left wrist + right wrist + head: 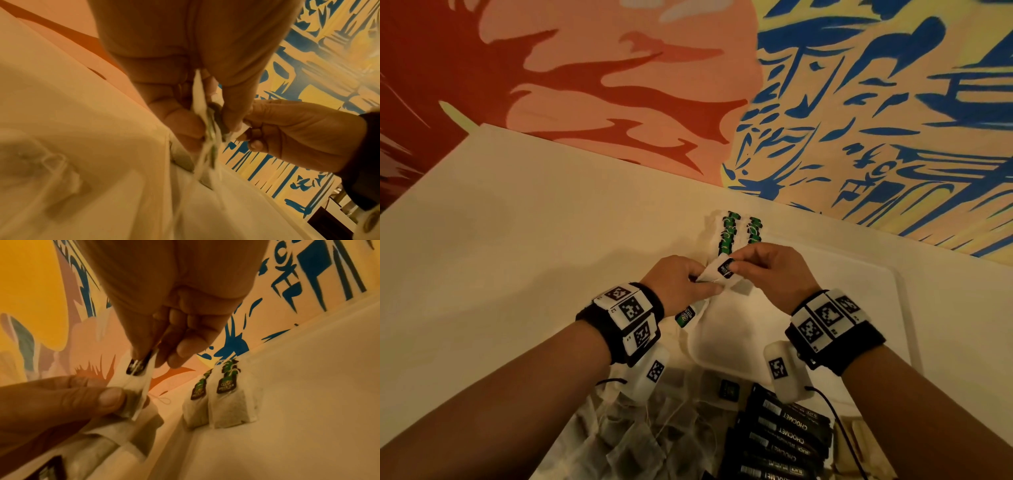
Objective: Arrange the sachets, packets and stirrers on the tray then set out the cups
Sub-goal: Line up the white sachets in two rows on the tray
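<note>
Both hands hold one tea bag (717,270) just above the white tray (866,287). My left hand (681,286) pinches its lower paper edge (131,404), and more tea bags hang under that hand (690,313). My right hand (767,270) pinches the top at the dark tag (136,367). Two rows of green-tagged tea bags (739,231) lie at the tray's far left corner, seen close in the right wrist view (224,395). In the left wrist view the bag (207,123) is blurred between the fingers.
Black Chocmet sachets (780,435) lie stacked near the front edge. Loose tea bags (640,435) are heaped to their left. The tray sits on a white table (500,240) against a painted wall (859,102). Pale stirrers or packets (859,435) show at the right of the sachets.
</note>
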`<state>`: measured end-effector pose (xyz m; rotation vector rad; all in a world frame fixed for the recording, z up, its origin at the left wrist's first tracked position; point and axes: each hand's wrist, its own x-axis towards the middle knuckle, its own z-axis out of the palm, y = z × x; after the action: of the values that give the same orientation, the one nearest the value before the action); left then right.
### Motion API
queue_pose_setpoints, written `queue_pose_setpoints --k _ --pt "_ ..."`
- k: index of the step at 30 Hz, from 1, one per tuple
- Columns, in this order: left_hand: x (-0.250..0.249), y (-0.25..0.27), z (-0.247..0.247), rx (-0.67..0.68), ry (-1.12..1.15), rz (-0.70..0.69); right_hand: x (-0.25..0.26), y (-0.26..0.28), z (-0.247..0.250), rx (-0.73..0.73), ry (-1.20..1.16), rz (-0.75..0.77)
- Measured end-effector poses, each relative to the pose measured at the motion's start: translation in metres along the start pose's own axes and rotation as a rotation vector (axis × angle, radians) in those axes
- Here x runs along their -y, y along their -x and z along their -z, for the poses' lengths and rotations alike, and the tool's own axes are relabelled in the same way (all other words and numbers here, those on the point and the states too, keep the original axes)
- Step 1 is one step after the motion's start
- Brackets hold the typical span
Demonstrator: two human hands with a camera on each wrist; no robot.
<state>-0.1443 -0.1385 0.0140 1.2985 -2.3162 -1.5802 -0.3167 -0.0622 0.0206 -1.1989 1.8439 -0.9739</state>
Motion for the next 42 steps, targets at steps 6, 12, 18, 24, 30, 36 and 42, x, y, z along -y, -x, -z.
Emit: queue_pose_setpoints --k 6,12,18,24,30,36,42 --pt "0.004 -0.002 0.003 -0.034 -0.012 -0.002 0.004 -0.003 0.005 0.001 0.072 0.018" --pt "0.019 -0.007 0.019 -0.149 -0.030 0.000 0.005 -0.006 0.006 0.128 0.382 0.099" --pt "0.030 -0.012 0.030 -0.261 0.078 -0.061 -0.005 -0.020 -0.003 0.178 0.468 0.046" --pt "0.033 -0.013 0.029 -0.240 0.110 -0.040 -0.012 -0.037 -0.006 0.104 0.482 -0.029" --pt "0.036 -0.014 0.021 -0.195 0.087 -0.065 -0.011 -0.041 -0.009 0.076 0.486 -0.059" --pt "0.029 -0.011 0.013 -0.130 0.077 -0.089 0.001 -0.028 -0.011 0.076 0.364 0.077" --pt "0.020 -0.009 0.008 -0.090 0.067 -0.135 0.004 -0.017 -0.016 0.214 0.291 0.154"
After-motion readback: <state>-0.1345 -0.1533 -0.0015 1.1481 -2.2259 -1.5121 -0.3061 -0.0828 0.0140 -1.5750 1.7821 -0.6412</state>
